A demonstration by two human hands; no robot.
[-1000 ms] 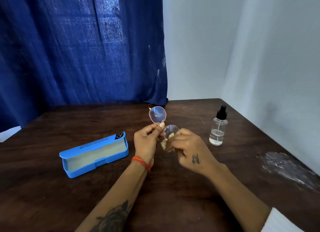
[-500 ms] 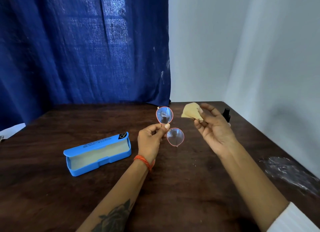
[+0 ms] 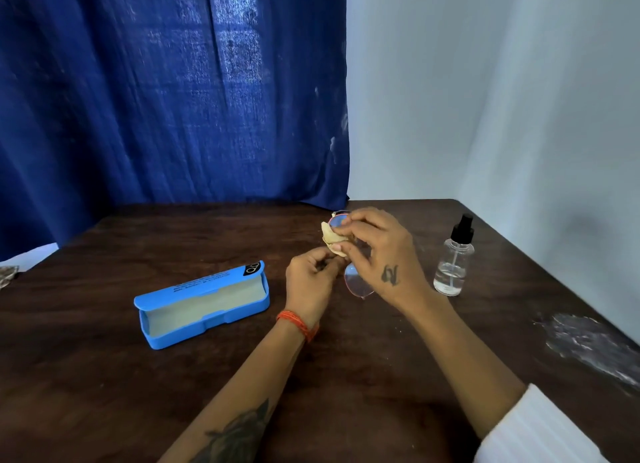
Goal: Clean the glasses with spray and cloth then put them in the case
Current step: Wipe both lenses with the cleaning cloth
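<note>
Fingers of right hand (image 3: 384, 258) pinch cloth (image 3: 330, 235) on glasses (image 3: 356, 284); left hand (image 3: 311, 282) pinches frame.

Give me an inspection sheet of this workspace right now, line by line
Surface: dark wooden table, shiny smear at right.
Job's things: glasses held up; cloth on far lens; open blue case on left; spray bottle upright on right.
Clutter: nothing seen.
Grippers: left hand pinches the glasses; right hand pinches the cloth.
Cables: nothing seen.
Surroundings: blue curtain, white walls.
</note>
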